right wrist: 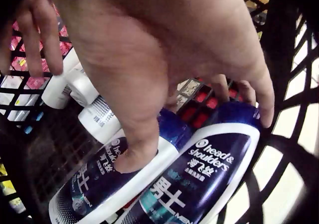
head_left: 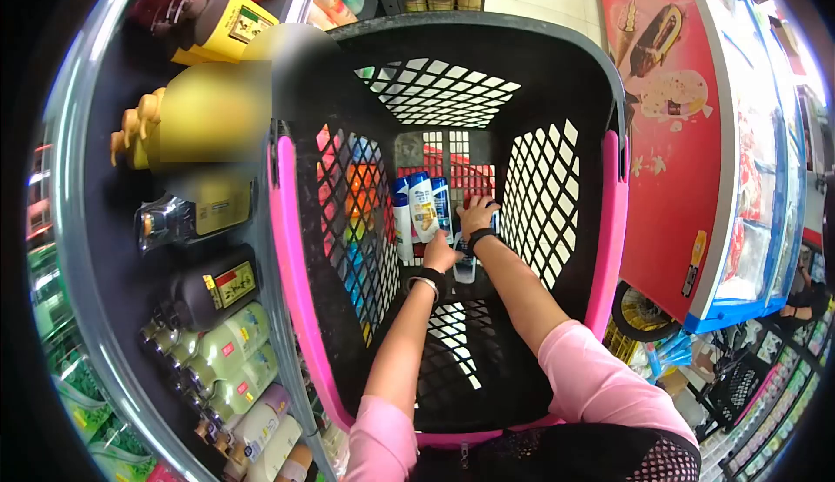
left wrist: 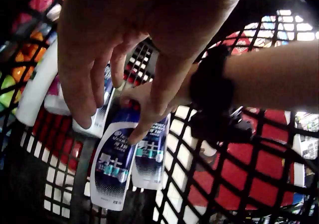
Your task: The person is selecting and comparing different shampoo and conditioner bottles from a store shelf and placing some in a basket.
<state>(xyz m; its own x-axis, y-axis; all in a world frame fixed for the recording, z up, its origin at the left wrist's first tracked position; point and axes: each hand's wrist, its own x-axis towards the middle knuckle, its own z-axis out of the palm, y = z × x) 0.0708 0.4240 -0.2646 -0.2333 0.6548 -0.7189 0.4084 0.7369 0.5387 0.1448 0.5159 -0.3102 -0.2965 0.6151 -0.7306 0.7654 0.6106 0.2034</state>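
Note:
My right hand (head_left: 477, 215) reaches deep into the black shopping basket (head_left: 474, 47). In the right wrist view its thumb presses the front of a blue-and-white shampoo bottle (right wrist: 94, 184), just below the cap. Its other fingers reach round the cap side of a matching shampoo bottle (right wrist: 199, 169), leaning alongside. My left hand (head_left: 440, 256) hovers to the left, fingers hanging apart above a white bottle (left wrist: 94, 124), holding nothing. Several more bottles stand by the basket's left wall, among them a white bottle with a yellowish label (head_left: 424, 208).
Pink handles (head_left: 613, 221) line the basket's sides. On the left, a shelf carries pump bottles (head_left: 230, 343) and a yellow-labelled bottle (head_left: 239, 25). To the right stands a freezer with a red side panel (head_left: 657, 151); a wheel (head_left: 644, 312) lies below it.

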